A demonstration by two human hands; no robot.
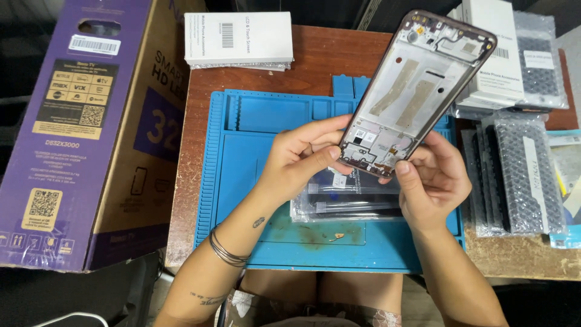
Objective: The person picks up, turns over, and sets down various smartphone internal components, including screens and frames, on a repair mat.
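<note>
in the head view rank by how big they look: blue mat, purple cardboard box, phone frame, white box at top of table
1. purple cardboard box, though nearness to the camera inflates it
2. blue mat
3. phone frame
4. white box, close to the frame

Table: I see a worn reddish-brown wooden table (315, 57), its front edge chipped and pale.
Mat: a blue silicone work mat with moulded compartments (242, 157) covers the middle of it, stained near the front.
Left side: a large purple and brown cardboard carton (85, 133) leans against the table.
Far edge: a flat white cardboard box (239, 39) lies there.
Right side: I make out stacked white boxes (496, 66) and bubble-wrap pouches (520, 175).
Floor: dark; I cannot tell its material.
Light: even, soft shadows.
</note>
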